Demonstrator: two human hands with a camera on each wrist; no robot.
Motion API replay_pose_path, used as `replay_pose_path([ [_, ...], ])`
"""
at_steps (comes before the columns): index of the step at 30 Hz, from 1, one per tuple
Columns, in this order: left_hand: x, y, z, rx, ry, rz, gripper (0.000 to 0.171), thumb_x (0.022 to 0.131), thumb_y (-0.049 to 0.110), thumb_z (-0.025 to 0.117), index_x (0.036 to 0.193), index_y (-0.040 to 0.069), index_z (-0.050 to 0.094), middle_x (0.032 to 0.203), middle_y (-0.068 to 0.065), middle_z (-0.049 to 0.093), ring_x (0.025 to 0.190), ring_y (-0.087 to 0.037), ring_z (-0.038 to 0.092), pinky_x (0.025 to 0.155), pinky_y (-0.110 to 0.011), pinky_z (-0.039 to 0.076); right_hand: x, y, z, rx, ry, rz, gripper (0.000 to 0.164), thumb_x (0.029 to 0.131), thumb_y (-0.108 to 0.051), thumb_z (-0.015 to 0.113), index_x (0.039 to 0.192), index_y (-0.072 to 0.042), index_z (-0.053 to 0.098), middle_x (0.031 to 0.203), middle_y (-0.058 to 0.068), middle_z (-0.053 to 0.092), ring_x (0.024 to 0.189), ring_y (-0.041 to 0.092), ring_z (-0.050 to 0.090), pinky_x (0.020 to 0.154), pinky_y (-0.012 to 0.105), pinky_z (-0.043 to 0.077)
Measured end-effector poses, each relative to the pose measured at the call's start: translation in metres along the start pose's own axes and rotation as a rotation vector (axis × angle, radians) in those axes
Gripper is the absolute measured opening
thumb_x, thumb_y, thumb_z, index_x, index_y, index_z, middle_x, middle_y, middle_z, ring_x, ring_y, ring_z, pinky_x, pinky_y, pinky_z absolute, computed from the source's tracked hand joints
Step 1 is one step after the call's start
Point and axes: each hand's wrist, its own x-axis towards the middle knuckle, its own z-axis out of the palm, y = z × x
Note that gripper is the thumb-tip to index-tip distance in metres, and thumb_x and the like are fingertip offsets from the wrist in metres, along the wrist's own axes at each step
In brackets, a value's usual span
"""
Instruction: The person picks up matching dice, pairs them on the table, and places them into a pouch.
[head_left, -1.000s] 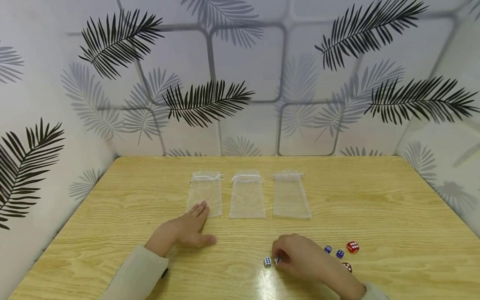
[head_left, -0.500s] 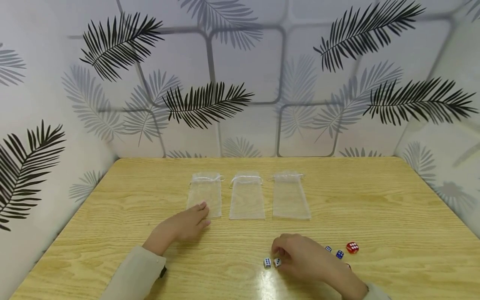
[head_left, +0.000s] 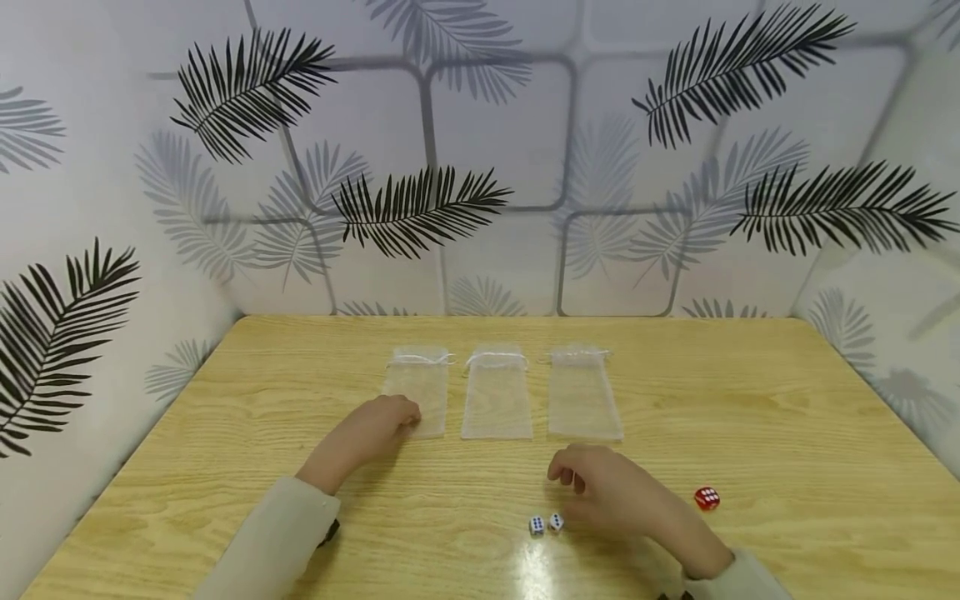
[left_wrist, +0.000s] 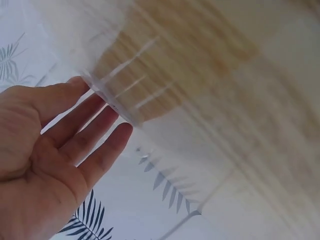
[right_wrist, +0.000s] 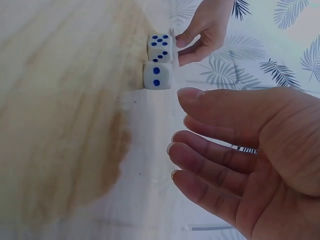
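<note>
Three sheer white drawstring organza bags lie flat in a row. My left hand [head_left: 378, 425] pinches the left bag [head_left: 431, 387] near its lower end, thumb and fingertips drawn together at the fabric in the left wrist view. The middle bag [head_left: 497, 400] and right bag [head_left: 583, 400] lie untouched. My right hand [head_left: 611, 492] hovers just beyond two white dice with blue pips, its fingers loosely bent and holding nothing. The left white die [head_left: 536, 526] and the right white die [head_left: 556, 522] sit side by side; both also show beyond my right thumb in the right wrist view.
A red die [head_left: 707, 498] lies right of my right forearm. Other dice seen earlier are hidden by that arm. The wood-grain table [head_left: 300, 367] runs back to a wall [head_left: 495, 133] patterned with palm leaves.
My left hand has gone from fingers spread flat by the left bag to fingers curled on it. The right hand has lifted slightly away from the right white die.
</note>
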Motion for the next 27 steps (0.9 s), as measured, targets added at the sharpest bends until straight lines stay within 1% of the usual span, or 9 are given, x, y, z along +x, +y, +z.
replay_pose_path([
  [5, 0.005, 0.000, 0.005, 0.059, 0.034, -0.013, 0.006, 0.090, 0.002, 0.061, 0.096, 0.003, 0.064, 0.093, -0.012, 0.064, 0.086, -0.027, 0.063, 0.076, -0.038, 0.054, 0.007, 0.002, -0.006, -0.027, 0.039, -0.035, 0.026, 0.078, -0.007, 0.075, 0.102, -0.006, 0.064, 0.093, 0.002, 0.063, 0.078, 0.013, 0.059, 0.066, 0.025, 0.050],
  [7, 0.007, 0.000, 0.006, 0.060, 0.033, -0.025, 0.010, 0.090, -0.001, 0.060, 0.100, 0.001, 0.062, 0.097, -0.014, 0.062, 0.089, -0.028, 0.062, 0.078, -0.039, 0.053, 0.010, 0.003, -0.008, -0.050, 0.065, -0.057, 0.026, 0.078, -0.005, 0.075, 0.102, -0.005, 0.063, 0.095, 0.004, 0.064, 0.078, 0.014, 0.059, 0.066, 0.025, 0.050],
  [9, 0.008, 0.000, 0.006, 0.043, 0.025, -0.043, 0.019, 0.090, -0.003, 0.059, 0.109, -0.002, 0.060, 0.107, -0.019, 0.061, 0.099, -0.033, 0.061, 0.085, -0.042, 0.052, 0.014, 0.002, -0.010, -0.061, 0.091, -0.062, 0.027, 0.078, -0.005, 0.075, 0.103, -0.003, 0.063, 0.097, 0.007, 0.064, 0.078, 0.015, 0.059, 0.067, 0.025, 0.051],
  [11, 0.008, -0.001, 0.006, 0.004, -0.004, -0.071, 0.031, 0.091, -0.004, 0.056, 0.122, -0.007, 0.053, 0.123, -0.026, 0.056, 0.114, -0.039, 0.056, 0.095, -0.046, 0.048, 0.017, 0.001, -0.011, -0.070, 0.116, -0.063, 0.029, 0.079, -0.006, 0.075, 0.105, -0.003, 0.062, 0.098, 0.008, 0.064, 0.079, 0.016, 0.059, 0.068, 0.026, 0.051],
  [14, 0.007, -0.004, 0.003, -0.073, -0.064, -0.110, 0.051, 0.092, -0.004, 0.053, 0.140, -0.009, 0.036, 0.143, -0.032, 0.039, 0.131, -0.044, 0.041, 0.107, -0.052, 0.037, 0.022, 0.000, -0.010, -0.069, 0.141, -0.054, 0.037, 0.079, -0.007, 0.075, 0.113, -0.001, 0.059, 0.100, 0.010, 0.062, 0.082, 0.019, 0.060, 0.070, 0.028, 0.051],
  [18, 0.008, -0.008, 0.001, -0.160, -0.142, -0.138, 0.067, 0.092, -0.001, 0.056, 0.148, -0.008, 0.019, 0.151, -0.032, 0.022, 0.139, -0.045, 0.027, 0.112, -0.053, 0.027, 0.027, -0.003, -0.008, -0.041, 0.162, -0.010, 0.052, 0.080, -0.009, 0.074, 0.126, 0.000, 0.051, 0.108, 0.013, 0.059, 0.092, 0.026, 0.061, 0.074, 0.032, 0.052],
  [22, 0.007, -0.009, -0.002, -0.168, -0.195, -0.152, 0.066, 0.093, 0.006, 0.058, 0.146, -0.010, 0.022, 0.152, -0.030, 0.022, 0.141, -0.043, 0.023, 0.115, -0.052, 0.023, 0.031, -0.006, -0.008, 0.003, 0.180, 0.022, 0.061, 0.081, -0.009, 0.074, 0.134, 0.000, 0.044, 0.122, 0.018, 0.054, 0.106, 0.034, 0.058, 0.082, 0.040, 0.053],
  [25, 0.006, -0.008, -0.004, -0.132, -0.205, -0.171, 0.060, 0.093, 0.012, 0.060, 0.142, -0.010, 0.033, 0.150, -0.028, 0.030, 0.140, -0.041, 0.029, 0.114, -0.050, 0.027, 0.034, -0.007, -0.007, 0.027, 0.188, 0.022, 0.064, 0.083, -0.009, 0.073, 0.138, -0.001, 0.041, 0.129, 0.020, 0.049, 0.112, 0.037, 0.056, 0.085, 0.043, 0.053],
  [27, 0.005, -0.007, -0.005, -0.100, -0.190, -0.175, 0.056, 0.092, 0.014, 0.062, 0.138, -0.010, 0.041, 0.146, -0.027, 0.038, 0.136, -0.041, 0.036, 0.112, -0.049, 0.031, 0.036, -0.007, -0.007, 0.039, 0.191, 0.021, 0.065, 0.083, -0.009, 0.073, 0.139, -0.001, 0.039, 0.132, 0.020, 0.048, 0.113, 0.037, 0.056, 0.086, 0.044, 0.053],
])
